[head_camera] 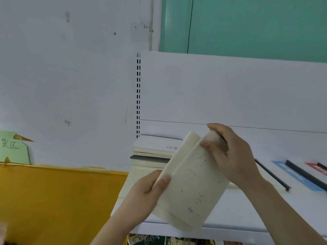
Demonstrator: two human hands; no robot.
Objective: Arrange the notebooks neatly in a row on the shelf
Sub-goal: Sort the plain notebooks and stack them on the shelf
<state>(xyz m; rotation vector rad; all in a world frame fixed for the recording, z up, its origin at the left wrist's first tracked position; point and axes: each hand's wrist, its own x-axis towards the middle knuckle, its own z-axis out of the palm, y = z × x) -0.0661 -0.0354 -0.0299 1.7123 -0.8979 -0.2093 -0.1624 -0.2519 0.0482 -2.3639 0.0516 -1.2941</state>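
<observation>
I hold a cream-coloured notebook (191,188) above the white shelf (247,209), tilted with its top end toward the back panel. My left hand (146,191) grips its lower left edge, thumb on the cover. My right hand (230,152) pinches its upper end, where the pages are parted. Behind it a stack of notebooks (152,152) lies flat at the shelf's left end. To the right, a notebook with a blue cover (292,174) and one with a red cover (318,168) lie flat on the shelf, each with a black spine strip.
A white back panel (230,89) with a slotted upright (138,94) rises behind the shelf. A yellow surface (62,200) lies to the left below a white wall. Colourful packages (177,240) show on the level under the shelf.
</observation>
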